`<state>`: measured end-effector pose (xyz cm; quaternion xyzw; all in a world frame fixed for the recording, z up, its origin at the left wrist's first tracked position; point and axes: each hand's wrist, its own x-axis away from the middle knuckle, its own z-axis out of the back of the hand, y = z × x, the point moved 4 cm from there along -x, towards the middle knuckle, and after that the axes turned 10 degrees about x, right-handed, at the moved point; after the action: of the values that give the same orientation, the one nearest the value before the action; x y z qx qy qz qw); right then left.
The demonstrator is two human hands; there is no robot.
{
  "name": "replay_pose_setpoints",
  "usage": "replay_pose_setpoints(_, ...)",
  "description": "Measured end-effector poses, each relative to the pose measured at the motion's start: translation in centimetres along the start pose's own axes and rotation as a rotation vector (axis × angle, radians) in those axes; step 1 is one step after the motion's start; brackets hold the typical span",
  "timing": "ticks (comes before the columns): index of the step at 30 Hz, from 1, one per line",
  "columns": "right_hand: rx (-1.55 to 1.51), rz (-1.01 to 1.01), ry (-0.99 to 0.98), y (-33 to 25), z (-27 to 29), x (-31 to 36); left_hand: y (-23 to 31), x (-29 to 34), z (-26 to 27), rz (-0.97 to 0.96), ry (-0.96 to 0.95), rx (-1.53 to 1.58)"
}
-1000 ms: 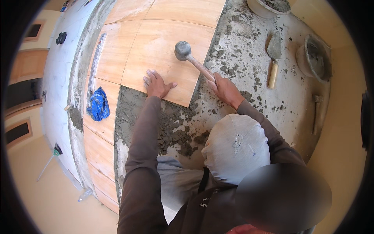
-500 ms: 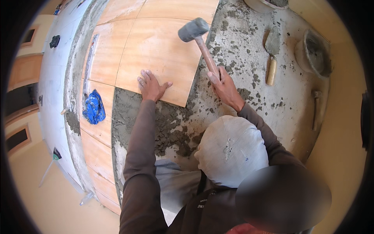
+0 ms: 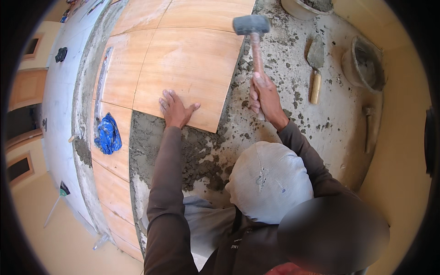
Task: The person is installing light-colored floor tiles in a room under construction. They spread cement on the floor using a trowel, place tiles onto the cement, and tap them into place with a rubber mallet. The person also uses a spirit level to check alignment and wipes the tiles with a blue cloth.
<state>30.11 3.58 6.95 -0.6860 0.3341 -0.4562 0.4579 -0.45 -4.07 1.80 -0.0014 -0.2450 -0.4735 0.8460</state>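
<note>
My left hand (image 3: 176, 110) presses flat, fingers spread, near the close edge of a large wood-look floor tile (image 3: 192, 68). That tile lies against other tiles, with grey mortar (image 3: 160, 146) showing along its near side. In my right hand (image 3: 268, 98) is a mallet (image 3: 251, 25) with a dark grey head and a wooden handle. Its head is raised beside the tile's right edge, and I cannot tell how high above the floor. My bent knee (image 3: 270, 178), in light grey trousers, is close below both hands.
On the right, a trowel (image 3: 315, 59), a hammer (image 3: 368, 128) and a bucket (image 3: 362, 64) rest on mortar-spattered concrete. Another bucket (image 3: 305, 8) of mortar stands farther off. A crumpled blue bag (image 3: 108, 134) and a long straightedge (image 3: 103, 78) lie on the left tiles. A wall (image 3: 403, 137) bounds the right.
The mallet has swung to the right, from above the tile to beside its right edge, and its handle is more upright. My left hand keeps its place on the tile.
</note>
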Motion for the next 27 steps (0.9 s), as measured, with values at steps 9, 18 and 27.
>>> replay_pose_setpoints(9, -0.186, -0.244, 0.160, 3.7, 2.3, -5.3, 1.4, -0.5, 0.1, -0.015, -0.014, 0.019)
replay_pose_setpoints(18, 0.730, 0.268, 0.222, 1.0, 2.9, -2.5, -0.2, 0.3, 0.7, 0.029, -0.030, 0.036)
replay_pose_setpoints(27, 1.186, 0.468, -0.019, -4.9, -4.1, -9.8, 0.4, -0.5, 1.0, -0.008, 0.013, 0.087)
